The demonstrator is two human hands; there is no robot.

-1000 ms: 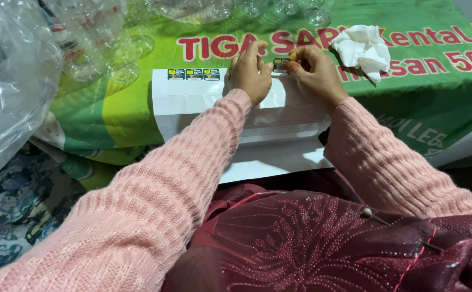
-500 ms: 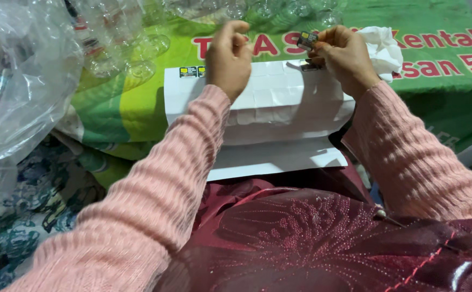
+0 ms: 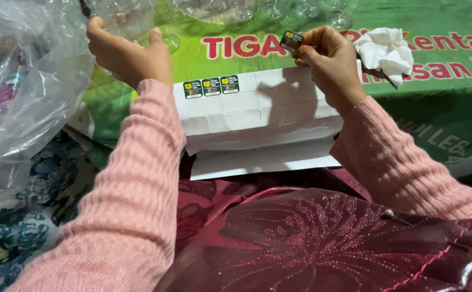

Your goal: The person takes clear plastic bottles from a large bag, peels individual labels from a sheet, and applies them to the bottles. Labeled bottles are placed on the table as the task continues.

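crumpled tissue (image 3: 386,51), green banner (image 3: 441,103), floral cloth (image 3: 14,238)

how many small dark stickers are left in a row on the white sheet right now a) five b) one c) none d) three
d) Three small dark stickers sit side by side near the top left of the white sheet, while the right hand holds a fourth one pinched at its fingertips above the sheet.
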